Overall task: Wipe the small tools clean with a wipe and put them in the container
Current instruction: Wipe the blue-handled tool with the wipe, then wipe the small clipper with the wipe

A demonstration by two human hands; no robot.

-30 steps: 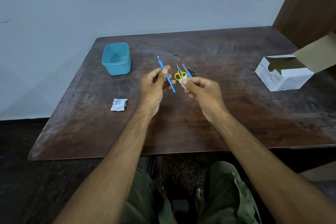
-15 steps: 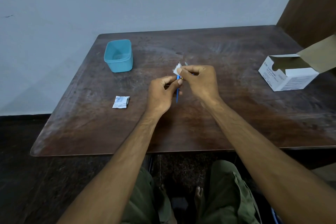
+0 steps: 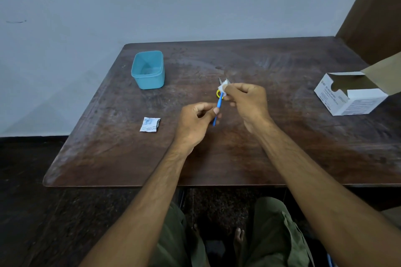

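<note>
My left hand [image 3: 196, 123] pinches the lower part of a thin blue tool [image 3: 219, 105] above the middle of the table. My right hand [image 3: 247, 102] pinches a small white wipe [image 3: 223, 88] wrapped round the tool's upper end. Behind the hands, small scissors with a yellow handle [image 3: 218, 93] lie on the table, mostly hidden; other small tools there are covered by my right hand. The open teal container [image 3: 148, 70] stands at the back left, apart from both hands.
A torn white wipe sachet [image 3: 149, 124] lies left of my left hand. An open white cardboard box [image 3: 351, 95] sits at the right edge. The dark wooden table [image 3: 217, 158] stands against a pale wall; my knees show under its front edge.
The right hand brought the wipe onto the blue tool's tip. The tool swung from leaning left to nearly upright, and both hands shifted slightly right and nearer.
</note>
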